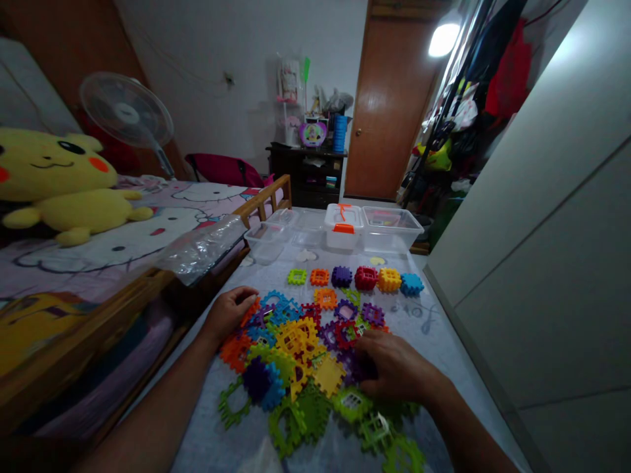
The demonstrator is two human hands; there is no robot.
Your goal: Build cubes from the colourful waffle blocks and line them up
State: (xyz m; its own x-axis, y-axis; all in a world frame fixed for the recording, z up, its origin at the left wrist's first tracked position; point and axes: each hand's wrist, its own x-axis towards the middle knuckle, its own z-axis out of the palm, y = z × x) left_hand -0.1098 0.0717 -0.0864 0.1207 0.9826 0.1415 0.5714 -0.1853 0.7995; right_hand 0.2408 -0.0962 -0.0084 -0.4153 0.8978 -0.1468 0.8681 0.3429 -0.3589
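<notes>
Notched plastic building pieces lie in a loose, many-coloured pile on the cloth-covered table. My left hand [229, 314] is at the pile's left edge, its fingers closed on an orange building piece [250, 312]. My right hand [397, 364] reaches over the right side of the pile with curled fingers; its fingertips are hidden and what they hold is unclear. Beside it lie a purple piece [351, 366] and a dark red piece [346, 334]. Yellow pieces [298, 338] fill the middle, and green pieces [314, 410] spread along the near side.
Beyond the pile runs a row of sorted pieces: lime, orange [319, 277], purple, red [366, 278], yellow and blue [412, 284]. Clear plastic boxes [393, 230] and a white-lidded box [344, 226] stand at the far end. A wooden bed rail [148, 289] borders the left, a pale cabinet [552, 230] the right.
</notes>
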